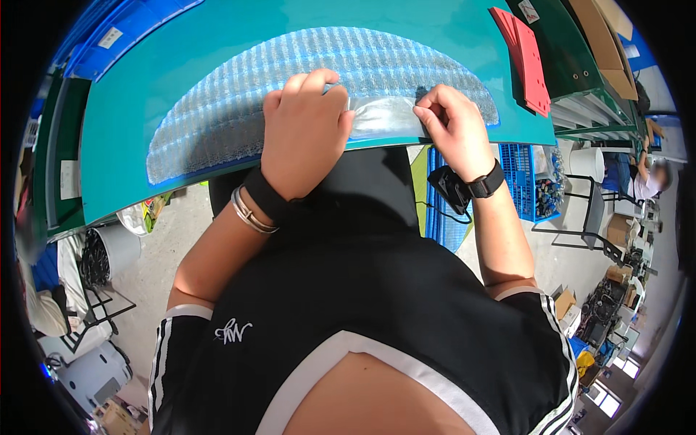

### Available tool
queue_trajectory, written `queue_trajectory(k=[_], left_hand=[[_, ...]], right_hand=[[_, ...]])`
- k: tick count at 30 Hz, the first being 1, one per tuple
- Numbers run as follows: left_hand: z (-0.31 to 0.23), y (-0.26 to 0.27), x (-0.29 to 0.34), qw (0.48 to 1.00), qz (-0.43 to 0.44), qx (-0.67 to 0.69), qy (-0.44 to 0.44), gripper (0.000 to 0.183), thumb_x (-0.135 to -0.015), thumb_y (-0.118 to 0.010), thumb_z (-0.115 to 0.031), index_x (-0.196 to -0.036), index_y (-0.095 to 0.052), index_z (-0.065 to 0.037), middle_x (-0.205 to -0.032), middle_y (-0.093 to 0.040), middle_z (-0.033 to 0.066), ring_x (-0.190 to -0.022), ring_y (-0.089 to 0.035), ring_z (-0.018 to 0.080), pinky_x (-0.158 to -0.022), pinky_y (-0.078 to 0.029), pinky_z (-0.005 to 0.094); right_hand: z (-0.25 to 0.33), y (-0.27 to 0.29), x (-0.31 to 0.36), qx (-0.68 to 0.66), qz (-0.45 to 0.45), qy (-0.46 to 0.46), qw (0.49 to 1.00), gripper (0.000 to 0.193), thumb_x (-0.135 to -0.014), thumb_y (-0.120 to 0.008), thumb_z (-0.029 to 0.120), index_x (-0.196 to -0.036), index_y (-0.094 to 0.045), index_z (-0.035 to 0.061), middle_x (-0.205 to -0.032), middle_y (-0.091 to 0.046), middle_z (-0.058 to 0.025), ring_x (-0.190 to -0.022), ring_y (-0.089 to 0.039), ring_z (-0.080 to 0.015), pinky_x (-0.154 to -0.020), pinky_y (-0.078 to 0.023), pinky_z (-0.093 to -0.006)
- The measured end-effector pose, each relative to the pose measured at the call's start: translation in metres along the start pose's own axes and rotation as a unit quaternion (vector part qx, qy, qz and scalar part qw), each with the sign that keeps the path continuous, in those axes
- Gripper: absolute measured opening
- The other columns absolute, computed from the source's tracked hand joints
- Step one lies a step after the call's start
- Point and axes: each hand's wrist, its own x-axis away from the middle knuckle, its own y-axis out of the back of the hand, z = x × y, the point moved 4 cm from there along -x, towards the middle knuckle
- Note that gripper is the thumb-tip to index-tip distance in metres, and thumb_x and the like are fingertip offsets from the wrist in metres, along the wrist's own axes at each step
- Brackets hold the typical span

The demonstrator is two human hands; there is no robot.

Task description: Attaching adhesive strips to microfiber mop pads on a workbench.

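A clear plastic bag (384, 117) lies flat near the front edge of the green table, on top of a blue and grey striped mat (225, 109) with a rounded far side. My right hand (455, 129) pinches the bag's right end between thumb and fingers. At its left end is my left hand (304, 130), closed with curled fingers and the thumb against the plastic. The left fingertips are partly hidden behind the hand. Whether anything is inside the bag I cannot tell.
Red flat plates (523, 61) lie stacked at the table's right side. A blue tray (123, 36) stands at the far left. Below the table's right edge are a blue crate (516, 174) and a chair (591, 210). Another person (641, 177) is at the far right.
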Motion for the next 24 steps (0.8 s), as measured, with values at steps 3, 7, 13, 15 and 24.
queue_trajectory(k=[3, 7, 13, 15, 24], left_hand=[[-0.002, -0.002, -0.001, 1.000, -0.001, -0.031, -0.003, 0.012, -0.078, -0.071, -0.019, -0.086, -0.065, -0.011, -0.114, -0.062, 0.0027, -0.105, -0.057, 0.0228, -0.085, -0.039, 0.0423], [-0.004, -0.002, -0.006, 1.000, 0.003, -0.001, -0.001, 0.014, -0.081, -0.069, -0.014, -0.076, -0.059, -0.008, -0.113, -0.063, 0.0069, -0.102, -0.058, 0.0281, -0.080, -0.041, 0.0429], [-0.021, 0.006, -0.015, 1.000, -0.003, 0.027, -0.009, 0.012, -0.081, -0.068, -0.014, -0.077, -0.059, -0.008, -0.103, -0.063, 0.0056, -0.098, -0.058, 0.0269, -0.080, -0.040, 0.0427], [-0.027, 0.003, -0.017, 0.999, -0.005, 0.052, -0.013, 0.013, -0.082, -0.069, -0.015, -0.078, -0.058, -0.008, -0.102, -0.063, 0.0052, -0.097, -0.058, 0.0266, -0.081, -0.039, 0.0427], [-0.032, -0.013, -0.022, 0.990, 0.058, 0.125, 0.019, 0.019, -0.081, -0.071, -0.021, -0.077, -0.058, -0.008, -0.099, -0.062, 0.0052, -0.096, -0.056, 0.0275, -0.085, -0.037, 0.0423]], right_hand=[[0.002, 0.003, -0.005, 0.011, 0.035, -0.020, 0.999, 0.012, -0.083, -0.069, 0.011, -0.080, -0.058, 0.0059, -0.073, -0.062, -0.0092, -0.070, -0.061, -0.0279, -0.064, -0.048, -0.0386], [-0.005, 0.005, -0.011, -0.029, 0.113, -0.086, 0.989, 0.009, -0.087, -0.066, 0.004, -0.086, -0.057, 0.0009, -0.076, -0.059, -0.0023, -0.068, -0.052, -0.0104, -0.064, -0.045, -0.0267], [-0.030, 0.019, -0.001, -0.214, 0.053, -0.127, 0.967, 0.009, -0.088, -0.068, 0.008, -0.087, -0.060, 0.0025, -0.075, -0.059, -0.0012, -0.070, -0.054, -0.0088, -0.066, -0.045, -0.0244], [-0.030, 0.025, 0.002, -0.196, 0.034, -0.126, 0.972, 0.009, -0.088, -0.068, 0.007, -0.088, -0.061, 0.0022, -0.074, -0.059, -0.0018, -0.070, -0.055, -0.0100, -0.066, -0.046, -0.0246], [-0.033, 0.029, 0.007, -0.009, -0.029, -0.003, 1.000, 0.009, -0.081, -0.071, 0.006, -0.082, -0.062, 0.0042, -0.074, -0.061, -0.0090, -0.065, -0.058, -0.0258, -0.059, -0.047, -0.0351]])
